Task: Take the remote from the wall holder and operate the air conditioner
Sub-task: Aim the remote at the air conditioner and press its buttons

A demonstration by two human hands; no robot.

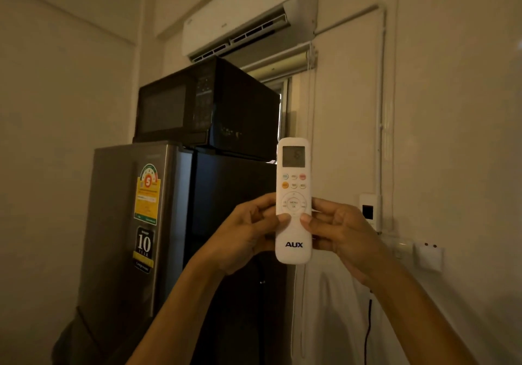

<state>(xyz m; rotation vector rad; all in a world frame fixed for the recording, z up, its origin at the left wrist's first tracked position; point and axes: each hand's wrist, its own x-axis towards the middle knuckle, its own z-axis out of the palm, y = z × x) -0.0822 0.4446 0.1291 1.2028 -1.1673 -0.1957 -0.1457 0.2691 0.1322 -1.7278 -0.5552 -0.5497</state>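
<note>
A white remote [293, 183] with a grey screen and the letters AUX stands upright in front of me, held in both hands. My left hand [248, 232] grips its left side, thumb resting just below the round button pad. My right hand [339, 232] grips the right side, its thumb on the face at the same height. The white air conditioner [240, 11] hangs high on the wall above, its lower flap open. A white wall holder [428, 257] sits on the wall to the right, nothing visible in it.
A black microwave [206, 110] sits on a grey fridge [135, 223] with stickers, left of centre. A wall socket [368, 209] and a white conduit [380, 110] run up the right wall. A black cable [368, 333] hangs below.
</note>
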